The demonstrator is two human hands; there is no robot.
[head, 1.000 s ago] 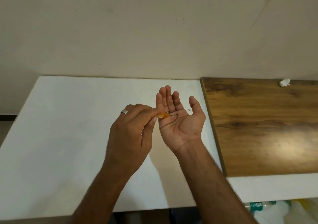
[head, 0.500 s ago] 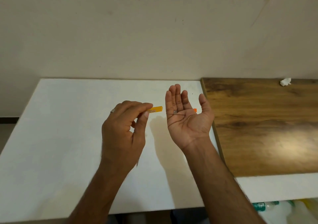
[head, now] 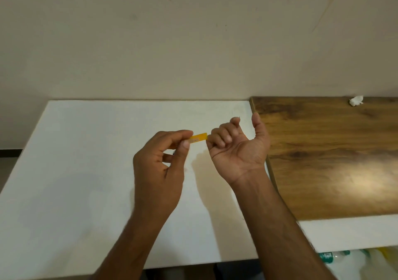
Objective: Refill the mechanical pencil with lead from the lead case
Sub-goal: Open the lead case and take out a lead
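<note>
From the head camera, both bare hands are raised above a white table (head: 75, 172). The left hand (head: 160, 170) pinches a small yellow lead case (head: 198, 138) between thumb and forefinger; its grip is narrow and closed on the case, whose free end points right toward the other hand. The case lies roughly level, tilted slightly upward at its right end, and that end comes just beside the curled knuckles of the right hand (head: 237, 150). The right hand is turned palm up, its fingers (head: 219, 136) folded in toward the palm and the thumb standing straight up. Whether that curled grip encloses anything cannot be told; the palm's inside is hidden by the fingers. No pencil shows clearly.

To the right, a brown wooden board (head: 333, 161) lies on the table, its left edge just behind the right wrist. A crumpled white scrap (head: 356, 101) sits near the board's far edge by the wall (head: 193, 42). Plastic bottles (head: 336, 258) show below the table's near edge at lower right.
</note>
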